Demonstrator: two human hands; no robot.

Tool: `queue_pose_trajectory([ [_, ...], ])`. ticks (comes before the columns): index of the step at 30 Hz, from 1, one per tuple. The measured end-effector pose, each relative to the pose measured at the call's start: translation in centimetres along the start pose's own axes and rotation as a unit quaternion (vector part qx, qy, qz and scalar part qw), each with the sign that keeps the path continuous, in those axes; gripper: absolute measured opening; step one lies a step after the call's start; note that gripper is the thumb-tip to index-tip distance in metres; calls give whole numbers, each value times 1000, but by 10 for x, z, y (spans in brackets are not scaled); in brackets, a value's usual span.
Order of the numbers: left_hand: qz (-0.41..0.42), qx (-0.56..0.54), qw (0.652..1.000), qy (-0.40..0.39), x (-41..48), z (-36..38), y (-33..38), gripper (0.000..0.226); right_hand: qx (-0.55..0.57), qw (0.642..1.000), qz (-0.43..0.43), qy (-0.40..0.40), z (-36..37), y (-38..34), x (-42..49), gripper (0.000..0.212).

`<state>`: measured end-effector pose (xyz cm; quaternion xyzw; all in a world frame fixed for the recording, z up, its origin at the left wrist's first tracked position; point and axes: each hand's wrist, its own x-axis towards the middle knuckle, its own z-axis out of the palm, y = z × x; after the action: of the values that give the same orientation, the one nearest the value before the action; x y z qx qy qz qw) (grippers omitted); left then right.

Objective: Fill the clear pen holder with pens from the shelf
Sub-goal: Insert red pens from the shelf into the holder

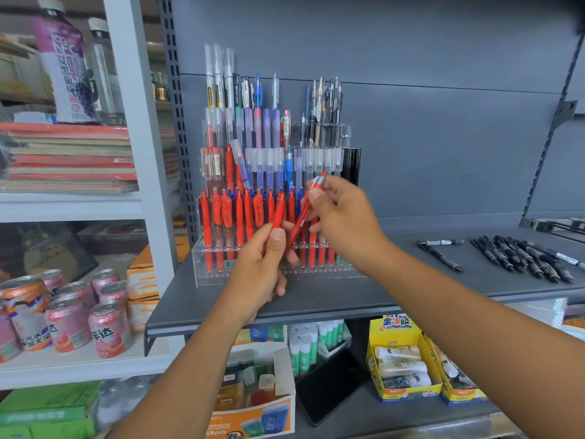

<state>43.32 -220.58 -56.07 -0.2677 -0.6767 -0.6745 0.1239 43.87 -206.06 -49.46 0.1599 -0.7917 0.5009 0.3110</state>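
Observation:
A clear tiered pen holder (205, 270) stands on the grey shelf (316, 299), packed with red, blue, purple and black pens. My left hand (262, 267) grips an upright red pen (278, 213) in front of the holder's lowest row. My right hand (342, 217) pinches a second red pen (304, 213), held slanted with its clicker end up, just above that front row. Several black pens (519, 255) lie loose on the shelf far to the right.
White shelving on the left carries drink cans (72, 312), bottles (63, 58) and stacked notebooks (69, 156). Below the grey shelf stand glue sticks (307, 340), yellow boxes (402, 362) and a carton of small bottles (253, 384). A grey back panel rises behind the holder.

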Motion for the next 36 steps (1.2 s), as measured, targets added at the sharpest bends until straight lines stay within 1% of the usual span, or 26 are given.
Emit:
queue_pose_trajectory([
  [3,-10,-2,1000,15,2,0,-2,36,22,998,-24,58,-12,-5,9,14],
  [6,-46,-11,998,28,4,-1,-4,42,-5,993,-67,99,-25,-5,17,28],
  [8,-68,-27,997,30,5,-2,-4,39,-39,990,-82,108,-33,-1,21,36],
  [11,-90,-59,994,21,6,-2,-3,28,-67,990,-66,108,-43,8,24,39],
  [13,-92,-64,994,19,6,-1,-2,26,-85,988,-60,111,-48,16,25,38],
  [17,-79,-61,995,17,5,-2,-3,25,-116,984,-64,116,-54,28,25,38],
  [23,-71,-39,996,20,4,-2,-4,26,-97,987,-50,120,-53,35,24,38],
  [29,-93,-66,993,26,4,-1,-1,26,-110,988,-51,95,-49,43,22,36],
  [32,-86,-53,995,22,4,-1,-1,25,-103,989,-42,98,-49,50,18,34],
  [36,-66,-32,997,19,4,-1,-4,23,-156,983,-29,89,-46,58,12,30],
])
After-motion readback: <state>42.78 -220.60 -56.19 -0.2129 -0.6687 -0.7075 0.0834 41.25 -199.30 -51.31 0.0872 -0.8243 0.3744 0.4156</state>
